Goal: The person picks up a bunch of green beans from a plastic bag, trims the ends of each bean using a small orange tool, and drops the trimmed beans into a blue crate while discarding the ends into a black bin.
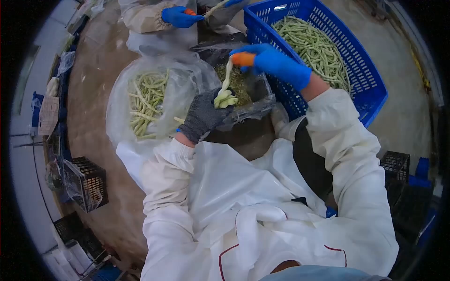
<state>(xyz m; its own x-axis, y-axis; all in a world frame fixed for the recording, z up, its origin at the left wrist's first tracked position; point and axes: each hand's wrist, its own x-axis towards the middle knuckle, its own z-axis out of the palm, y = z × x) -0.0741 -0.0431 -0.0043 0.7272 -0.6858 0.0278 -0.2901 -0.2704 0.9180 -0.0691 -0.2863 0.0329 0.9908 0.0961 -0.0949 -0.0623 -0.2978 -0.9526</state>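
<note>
One big blue plastic crate (370, 89) with holey walls holds a heap of long green beans (314, 47), too many to count. One clear, crinkly bag (122, 93) holds paler beans. One dark lined bin (255, 105) holds green scraps. The left hand (201, 117), in a grey knit glove, is closed around a small bunch of beans (225, 99) over the bin. The right hand (267, 58), in a smooth blue glove, grips one orange tool (243, 59).

Gripped by the right hand (276, 63), the orange-handled tool (243, 59) showed a blade too blurred to tell. Beyond that grip, the top edge cut off a co-worker's arms (140, 14).
</note>
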